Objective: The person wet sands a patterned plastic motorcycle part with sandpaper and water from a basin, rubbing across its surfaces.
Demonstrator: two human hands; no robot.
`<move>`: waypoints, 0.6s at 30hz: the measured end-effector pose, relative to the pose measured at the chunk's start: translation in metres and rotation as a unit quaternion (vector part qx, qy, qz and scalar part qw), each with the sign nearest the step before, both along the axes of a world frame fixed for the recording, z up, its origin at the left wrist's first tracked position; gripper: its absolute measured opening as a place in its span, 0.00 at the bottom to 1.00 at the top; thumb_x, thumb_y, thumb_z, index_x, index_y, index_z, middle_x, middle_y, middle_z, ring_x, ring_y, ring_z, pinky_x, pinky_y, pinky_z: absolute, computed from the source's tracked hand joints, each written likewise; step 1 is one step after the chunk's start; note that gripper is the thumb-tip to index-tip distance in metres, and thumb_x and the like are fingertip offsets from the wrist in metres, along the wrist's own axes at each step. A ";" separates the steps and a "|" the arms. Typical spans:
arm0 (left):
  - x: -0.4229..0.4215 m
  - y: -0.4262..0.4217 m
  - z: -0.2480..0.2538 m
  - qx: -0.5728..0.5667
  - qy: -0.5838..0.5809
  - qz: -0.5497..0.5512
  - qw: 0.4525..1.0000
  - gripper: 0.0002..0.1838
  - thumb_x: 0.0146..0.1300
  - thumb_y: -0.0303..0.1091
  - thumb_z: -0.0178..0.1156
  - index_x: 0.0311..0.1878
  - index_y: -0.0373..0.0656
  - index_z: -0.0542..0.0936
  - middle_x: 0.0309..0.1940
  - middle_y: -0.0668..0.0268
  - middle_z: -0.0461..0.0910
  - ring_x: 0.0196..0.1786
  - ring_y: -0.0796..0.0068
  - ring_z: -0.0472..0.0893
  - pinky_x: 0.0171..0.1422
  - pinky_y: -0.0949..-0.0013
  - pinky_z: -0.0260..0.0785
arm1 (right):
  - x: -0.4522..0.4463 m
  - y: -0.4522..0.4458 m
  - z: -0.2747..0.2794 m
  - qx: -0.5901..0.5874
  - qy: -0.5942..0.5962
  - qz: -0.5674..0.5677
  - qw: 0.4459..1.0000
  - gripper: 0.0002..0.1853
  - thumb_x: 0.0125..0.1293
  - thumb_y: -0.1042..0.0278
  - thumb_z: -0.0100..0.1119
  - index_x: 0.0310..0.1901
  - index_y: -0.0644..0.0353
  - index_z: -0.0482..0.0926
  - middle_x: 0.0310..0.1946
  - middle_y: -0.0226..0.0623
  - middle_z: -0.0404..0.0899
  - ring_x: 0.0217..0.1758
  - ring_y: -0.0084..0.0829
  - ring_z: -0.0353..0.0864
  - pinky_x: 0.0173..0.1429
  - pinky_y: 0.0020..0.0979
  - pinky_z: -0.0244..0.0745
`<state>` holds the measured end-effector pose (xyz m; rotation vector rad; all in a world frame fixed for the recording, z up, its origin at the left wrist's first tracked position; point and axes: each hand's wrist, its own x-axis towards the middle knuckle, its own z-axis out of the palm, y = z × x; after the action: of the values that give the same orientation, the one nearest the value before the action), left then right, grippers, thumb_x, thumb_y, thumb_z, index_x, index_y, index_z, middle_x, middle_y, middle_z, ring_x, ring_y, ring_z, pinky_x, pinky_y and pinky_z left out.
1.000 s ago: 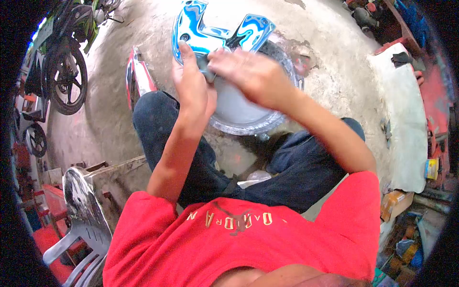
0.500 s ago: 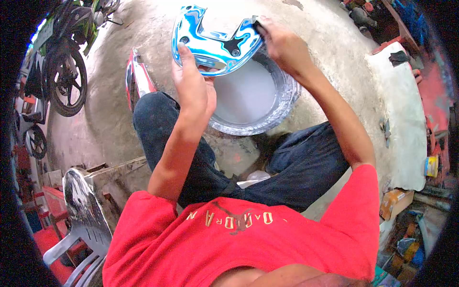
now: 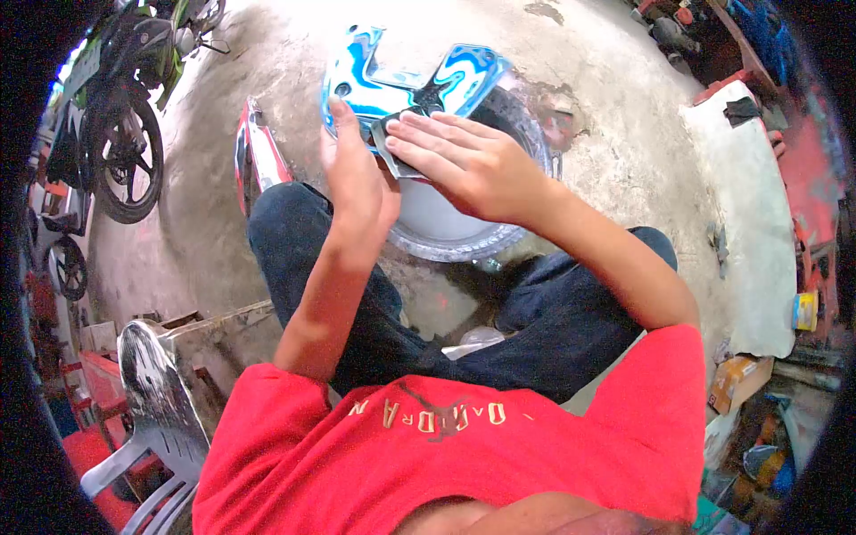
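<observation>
A glossy blue-and-white motorcycle body panel, curved in a U shape, is held up over a basin of cloudy water. My left hand grips its near left edge, with the thumb on top and the fingers hidden underneath. My right hand lies across the panel's near side, fingers together and stretched, pressing a dark grey sheet of sandpaper against the surface. The hand covers much of the sheet and part of the panel.
A red-and-white panel lies on the concrete floor at the left. Beyond it stands a motorcycle. A plastic chair is near my left side. On the right are a cardboard box and a yellow tin.
My right hand has moved from the panel's far right corner down and left onto its near side, with the sandpaper. The panel has dropped slightly and tilted; my left hand keeps its grip.
</observation>
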<state>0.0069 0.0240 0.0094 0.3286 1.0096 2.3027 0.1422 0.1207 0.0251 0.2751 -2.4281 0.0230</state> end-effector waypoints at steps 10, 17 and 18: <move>0.001 -0.001 0.005 0.011 -0.030 -0.001 0.999 0.21 0.80 0.47 0.48 0.68 0.46 0.67 0.56 0.62 0.78 0.54 0.67 0.81 0.59 0.57 0.77 | 0.002 0.002 0.002 -0.020 -0.021 0.012 1.000 0.25 0.64 0.77 0.56 0.64 0.63 0.76 0.63 0.43 0.79 0.66 0.38 0.79 0.70 0.41 0.74; 0.001 -0.004 0.004 -0.005 -0.030 -0.001 1.000 0.21 0.80 0.47 0.49 0.68 0.46 0.68 0.58 0.62 0.77 0.58 0.67 0.79 0.59 0.56 0.76 | 0.001 0.061 0.002 -0.085 -0.020 -0.172 0.981 0.23 0.65 0.76 0.56 0.62 0.59 0.78 0.58 0.48 0.82 0.63 0.43 0.82 0.66 0.41 0.76; 0.000 -0.003 0.002 0.002 -0.029 -0.003 1.000 0.21 0.80 0.47 0.49 0.68 0.46 0.68 0.58 0.62 0.77 0.58 0.67 0.79 0.59 0.56 0.76 | 0.000 0.044 -0.007 -0.029 0.005 -0.115 0.993 0.23 0.64 0.75 0.55 0.62 0.60 0.78 0.58 0.47 0.82 0.63 0.42 0.82 0.67 0.40 0.76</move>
<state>0.0072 0.0208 0.0109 0.2655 0.9756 2.2952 0.1420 0.1649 0.0185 -0.0304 -2.4303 -0.0105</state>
